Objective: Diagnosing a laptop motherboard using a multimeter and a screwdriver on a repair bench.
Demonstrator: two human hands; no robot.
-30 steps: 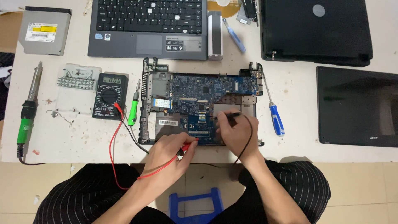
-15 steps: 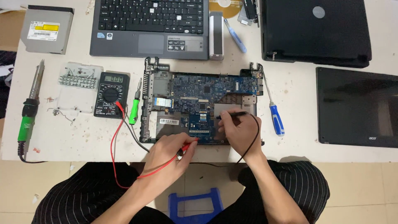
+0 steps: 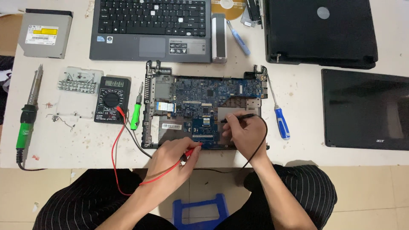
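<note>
Compared w/ the frame 0.5 s before, almost nothing is different: both hands stay on the same places, the probes did not shift in a way I can see.

Left hand [image 3: 172,155] is closed around the red probe [image 3: 190,149], at the front edge of the board [image 3: 204,91]. The probe's long axis goes left-to-right, a bit tilted up; the tip points right, onto the board's front edge, approx. at its middle. Its red lead [image 3: 114,153] curves back to the meter [image 3: 111,99].

Right hand [image 3: 243,134] is closed in a pinch on the black probe [image 3: 238,117], over the right part of the board. This probe lies nearly horizontal too; the tip points left and touches the board near a grey plate. Its black lead [image 3: 260,142] loops around the right side of the hand and goes down past the bench [image 3: 306,153] edge.

The board lies w/ its long side left-to-right, in an open laptop base, in front of the person. Green screwdriver [image 3: 135,115] is btw. meter and board; blue screwdriver [image 3: 281,121] is just right of the board.
</note>
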